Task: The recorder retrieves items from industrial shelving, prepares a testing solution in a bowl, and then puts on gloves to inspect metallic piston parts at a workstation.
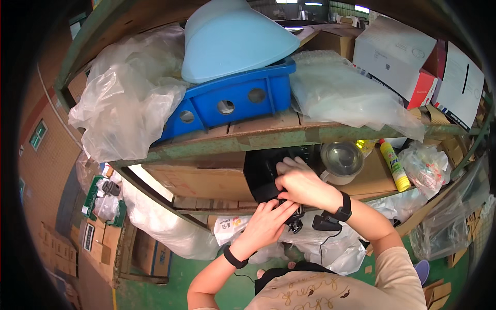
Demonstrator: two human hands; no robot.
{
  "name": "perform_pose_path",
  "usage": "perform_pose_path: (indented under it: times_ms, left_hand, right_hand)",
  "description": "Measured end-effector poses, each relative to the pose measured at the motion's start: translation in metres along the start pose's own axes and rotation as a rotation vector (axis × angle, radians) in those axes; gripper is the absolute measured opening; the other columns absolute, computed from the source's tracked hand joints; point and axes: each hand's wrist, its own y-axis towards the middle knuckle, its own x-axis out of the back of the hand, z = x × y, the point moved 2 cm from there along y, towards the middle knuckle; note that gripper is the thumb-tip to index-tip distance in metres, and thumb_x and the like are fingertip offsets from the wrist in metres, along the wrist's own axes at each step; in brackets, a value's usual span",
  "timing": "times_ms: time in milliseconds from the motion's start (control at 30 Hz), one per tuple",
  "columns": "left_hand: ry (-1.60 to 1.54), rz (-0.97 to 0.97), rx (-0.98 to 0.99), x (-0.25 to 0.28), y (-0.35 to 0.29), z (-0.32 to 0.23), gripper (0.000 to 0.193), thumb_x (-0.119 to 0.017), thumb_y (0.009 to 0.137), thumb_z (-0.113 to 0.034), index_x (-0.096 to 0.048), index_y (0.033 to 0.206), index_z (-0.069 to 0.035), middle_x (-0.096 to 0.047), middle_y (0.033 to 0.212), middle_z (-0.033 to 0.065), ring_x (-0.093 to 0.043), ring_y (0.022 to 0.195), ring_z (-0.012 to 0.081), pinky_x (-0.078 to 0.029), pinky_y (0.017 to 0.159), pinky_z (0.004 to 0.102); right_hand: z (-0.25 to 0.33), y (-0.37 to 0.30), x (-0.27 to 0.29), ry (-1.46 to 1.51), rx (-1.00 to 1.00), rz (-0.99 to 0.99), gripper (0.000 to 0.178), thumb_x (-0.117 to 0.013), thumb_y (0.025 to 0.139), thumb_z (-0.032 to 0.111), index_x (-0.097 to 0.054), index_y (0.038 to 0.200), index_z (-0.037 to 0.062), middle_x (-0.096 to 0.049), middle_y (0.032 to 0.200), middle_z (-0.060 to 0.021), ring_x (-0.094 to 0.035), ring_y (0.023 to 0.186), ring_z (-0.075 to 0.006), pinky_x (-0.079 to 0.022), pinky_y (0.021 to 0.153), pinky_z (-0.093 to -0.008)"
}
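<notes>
On the lower shelf a black box-like container (258, 173) lies partly behind my hands. My right hand (302, 181) reaches over it from the right with bent fingers; its fingertips are against or just above the dark surface. Lower and to the left, my left hand (266, 225) has its fingers drawn together at the container's front edge. A small dark part with several bits sticking out (294, 219) shows beneath those fingers, too shadowed to name. What either set of fingertips grips is mostly hidden. Both wrists wear black straps, and a black device (326, 222) hangs by the right one.
Right of my hands stand a clear round jar (342, 160) and a yellow spray can (394, 165). Above, the shelf's green metal rail (289, 136) crosses close over my hands. The upper shelf holds a blue crate (232, 98), plastic bags (129, 98) and white boxes (395, 57).
</notes>
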Motion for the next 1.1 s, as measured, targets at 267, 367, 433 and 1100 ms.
perform_pose_path:
  times_ms: [267, 367, 433, 1100]
  left_hand:
    - [-0.051, -0.114, -0.021, -0.002, -0.009, 0.009, 0.069, -0.065, 0.067, -0.004, -0.048, 0.133, -0.009, -0.051, 0.133, 0.0028, -0.049, 0.099, 0.0256, -0.041, 0.085, 0.036]
    - [-0.063, -0.123, -0.047, 0.0, -0.01, 0.01, 0.063, -0.068, 0.068, -0.006, -0.051, 0.129, -0.009, -0.052, 0.129, 0.0035, -0.049, 0.098, 0.0244, -0.042, 0.084, 0.0354]
    - [-0.014, -0.107, -0.051, 0.001, -0.012, 0.013, 0.058, -0.073, 0.068, -0.012, -0.053, 0.122, -0.01, -0.053, 0.123, 0.0041, -0.05, 0.099, 0.0243, -0.042, 0.084, 0.0355]
    - [-0.064, -0.148, -0.123, 0.043, 0.011, 0.03, 0.045, -0.063, 0.083, -0.042, -0.054, 0.099, -0.002, -0.055, 0.103, 0.0177, -0.051, 0.108, 0.0378, -0.036, 0.107, 0.0469]
  right_hand:
    - [0.012, 0.0, 0.001, -0.278, 0.161, 0.079, 0.008, -0.063, 0.064, 0.013, -0.064, 0.062, 0.0054, -0.06, 0.075, -0.0106, -0.058, 0.078, -0.0245, -0.046, 0.074, -0.0339]
    - [-0.003, -0.001, -0.015, -0.274, 0.022, 0.091, 0.007, -0.063, 0.07, 0.011, -0.06, 0.067, 0.0046, -0.062, 0.069, -0.0128, -0.063, 0.067, -0.0267, -0.049, 0.062, -0.0371]
    - [-0.004, 0.012, -0.013, -0.25, -0.047, 0.089, 0.012, -0.061, 0.079, 0.013, -0.057, 0.075, 0.0027, -0.061, 0.064, -0.0154, -0.063, 0.058, -0.0317, -0.049, 0.053, -0.0416]
    - [-0.016, 0.02, -0.017, 0.242, 0.021, -0.144, 0.019, -0.064, 0.086, 0.023, -0.065, 0.083, 0.0043, -0.064, 0.089, -0.009, -0.057, 0.1, -0.029, -0.038, 0.099, -0.0462]
